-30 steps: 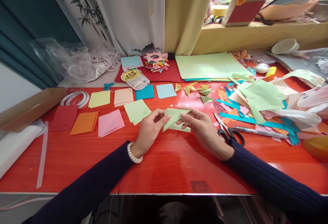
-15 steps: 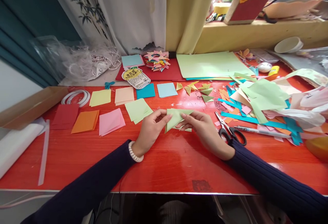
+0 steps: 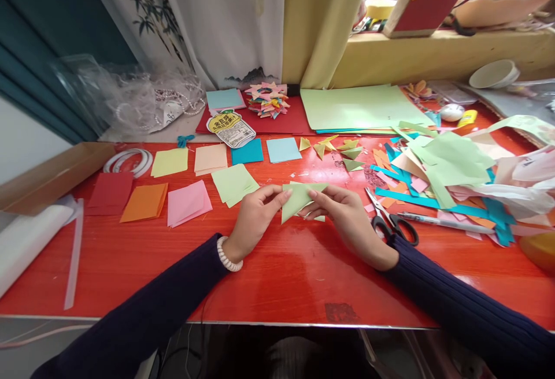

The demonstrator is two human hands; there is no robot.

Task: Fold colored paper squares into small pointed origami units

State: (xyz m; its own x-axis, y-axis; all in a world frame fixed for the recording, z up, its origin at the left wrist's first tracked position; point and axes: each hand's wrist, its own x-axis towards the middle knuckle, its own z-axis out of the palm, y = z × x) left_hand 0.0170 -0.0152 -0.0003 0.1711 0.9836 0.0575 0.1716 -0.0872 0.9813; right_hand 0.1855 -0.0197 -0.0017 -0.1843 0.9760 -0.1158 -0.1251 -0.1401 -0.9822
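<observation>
A folded light green paper (image 3: 296, 201) is held between my two hands above the red table (image 3: 277, 286). My left hand (image 3: 256, 217) pinches its left corner between thumb and fingers. On its right side, my right hand (image 3: 342, 214) grips the top edge, with the thumb in front. Another light green piece (image 3: 319, 218) shows partly under the right fingers. To the left of my left hand lies a stack of light green squares (image 3: 234, 184). Small folded yellow and green triangles (image 3: 352, 153) lie beyond my right hand.
Scissors (image 3: 392, 223) and a pen (image 3: 446, 222) lie right of my right hand, beside heaped paper scraps (image 3: 455, 162). Pink squares (image 3: 189, 204), orange squares (image 3: 144, 203) and red squares (image 3: 110, 194) are at the left. A folded paper ring (image 3: 267, 100) stands at the back.
The green paper's lower left part now looks flatter, as a neater triangle pointing down. Both hands keep nearly the same place and grip. The view has shifted slightly.
</observation>
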